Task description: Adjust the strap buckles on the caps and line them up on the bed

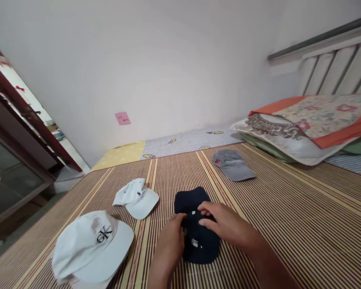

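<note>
A dark navy cap [195, 224] is lain near the middle of the striped bamboo mat [289, 224], pressed by both hands: the left hand [168, 243] is curled against its left edge, the right hand [225, 222] is laid flat on top, fingers together. A small white cap [136, 198] and a larger white cap [90, 245] are seen to the left, a grey cap [233, 164] farther off, pillows [303, 128] at far right.

A large white cap [92, 245] with black letters lies at eight o'clock on the striped bamboo mat [303, 216]. A smaller white cap [136, 198] sits just beyond it, toward ten. A grey cap [233, 164] rests at one o'clock. Stacked pillows [307, 128] fill two o'clock. A pink note [122, 118] sticks to the wall [156, 60] at eleven.
</note>
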The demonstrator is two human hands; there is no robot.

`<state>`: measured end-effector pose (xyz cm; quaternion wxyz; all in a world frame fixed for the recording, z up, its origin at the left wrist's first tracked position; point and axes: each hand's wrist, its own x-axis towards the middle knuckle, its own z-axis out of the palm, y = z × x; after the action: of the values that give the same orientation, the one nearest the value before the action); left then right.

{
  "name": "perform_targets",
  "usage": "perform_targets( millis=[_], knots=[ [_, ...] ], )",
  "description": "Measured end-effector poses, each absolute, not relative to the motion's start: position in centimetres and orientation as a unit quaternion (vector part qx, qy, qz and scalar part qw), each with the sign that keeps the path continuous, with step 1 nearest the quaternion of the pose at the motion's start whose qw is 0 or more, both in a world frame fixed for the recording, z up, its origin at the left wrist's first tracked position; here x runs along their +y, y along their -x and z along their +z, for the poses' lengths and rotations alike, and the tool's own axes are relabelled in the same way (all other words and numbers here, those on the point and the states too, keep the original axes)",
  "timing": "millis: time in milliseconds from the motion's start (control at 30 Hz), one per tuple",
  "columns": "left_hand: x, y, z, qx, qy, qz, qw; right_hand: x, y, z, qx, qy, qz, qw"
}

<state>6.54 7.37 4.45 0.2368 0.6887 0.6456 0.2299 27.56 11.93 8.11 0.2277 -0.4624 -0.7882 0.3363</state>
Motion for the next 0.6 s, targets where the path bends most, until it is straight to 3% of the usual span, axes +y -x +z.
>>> perform_targets(
  millis=[333, 600],
  knots=[
    [7.7, -6.4, 3.9, 0.693, -0.674, 0.148, 0.209, 11.3, -24.1, 6.1, -0.838, 0.462, 0.273, 0.097],
    [7.8, -4.5, 2.9, 0.677, -0.674, 0.198, 0.219, 11.8, -25.6, 6.6, -0.836, 0.443, 0.295, 0.133]
  ],
)
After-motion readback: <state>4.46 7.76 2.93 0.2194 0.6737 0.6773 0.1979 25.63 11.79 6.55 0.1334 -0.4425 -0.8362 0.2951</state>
